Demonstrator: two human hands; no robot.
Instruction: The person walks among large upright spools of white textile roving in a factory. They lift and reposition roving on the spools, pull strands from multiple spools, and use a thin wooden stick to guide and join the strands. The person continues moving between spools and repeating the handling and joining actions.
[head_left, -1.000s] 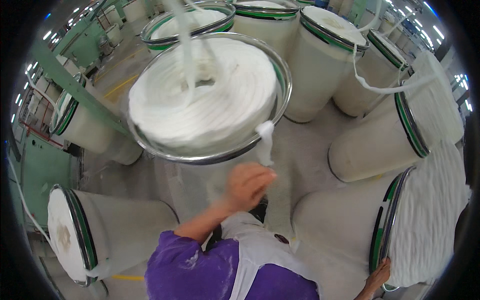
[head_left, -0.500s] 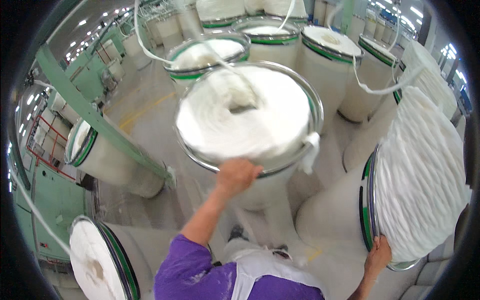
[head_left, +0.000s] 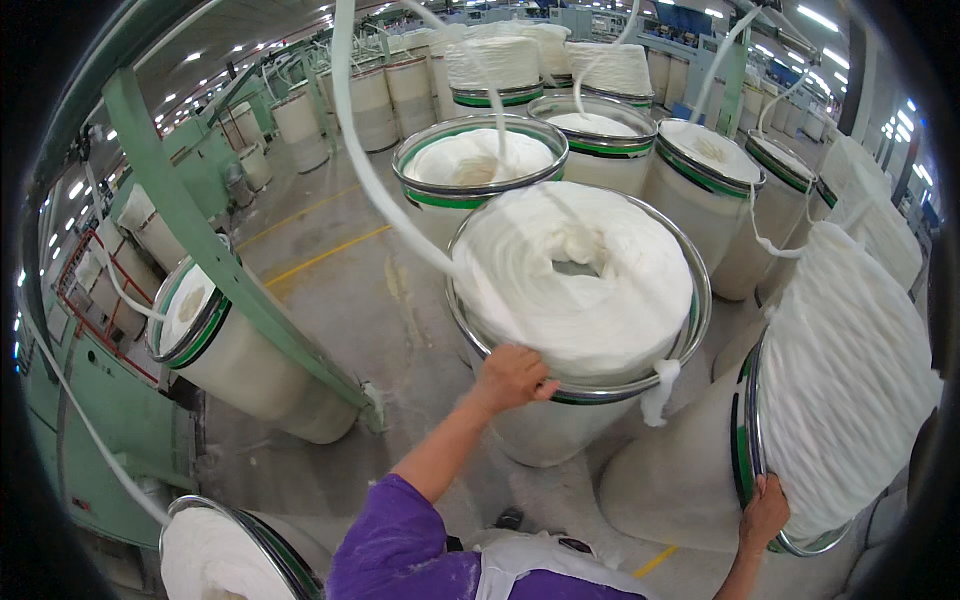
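My left hand point(head_left: 512, 378) is wrapped over the near metal rim of a tall, pale can point(head_left: 545, 435) in the middle. Coiled white sliver point(head_left: 500, 280) fills that can to the top around a central hole, and a loose tuft point(head_left: 658, 392) hangs over its rim. On the right, my right hand point(head_left: 765, 512) grips the lower rim of another can point(head_left: 670, 480), which looks tilted in this wide view. A high, ridged stack of white sliver point(head_left: 850, 380) rises out of it. The fingertips of both hands are partly hidden.
Several more sliver cans stand close behind, including one point(head_left: 480, 180) touching or nearly touching the middle can. Strands of sliver point(head_left: 375, 180) hang from above. A green post point(head_left: 190, 220) slants at the left before a can point(head_left: 270, 370). Another full can point(head_left: 225, 550) stands at lower left.
The view has swung, so the cans sit lower and farther right in the picture. The middle can appears closer to the right-hand can. Both hands keep their holds on the rims.
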